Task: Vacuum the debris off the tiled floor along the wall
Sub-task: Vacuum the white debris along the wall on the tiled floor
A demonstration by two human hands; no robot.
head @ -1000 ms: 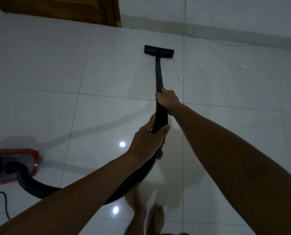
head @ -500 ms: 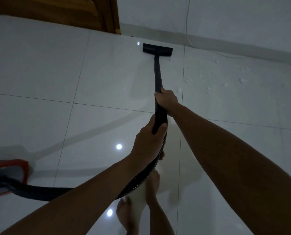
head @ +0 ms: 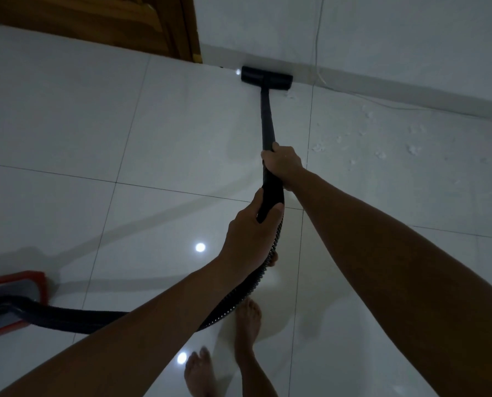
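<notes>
We are seeing one vacuum wand, one floor nozzle, one ribbed hose and one red canister, all black apart from the canister. Two hands are working the wand, and two bare feet are showing below them.

Our right hand is gripping the wand higher up, fingers wrapped around the tube, the arm stretching forward from the lower right. Our left hand is clutching the curved handle just behind the right hand, thumb lying along the top, the forearm coming in from the lower left. The hose is trailing from under the left hand, back and leftward to the canister well behind it.

Far ahead of the right hand, the nozzle is lying flat on the tiled floor, right against the baseboard of the wall, near a wooden door frame. The white debris is scattered in many small flecks, too many for us to count, ahead and to the right of the right hand. One thin white cord is hanging down the wall beyond the nozzle.
</notes>
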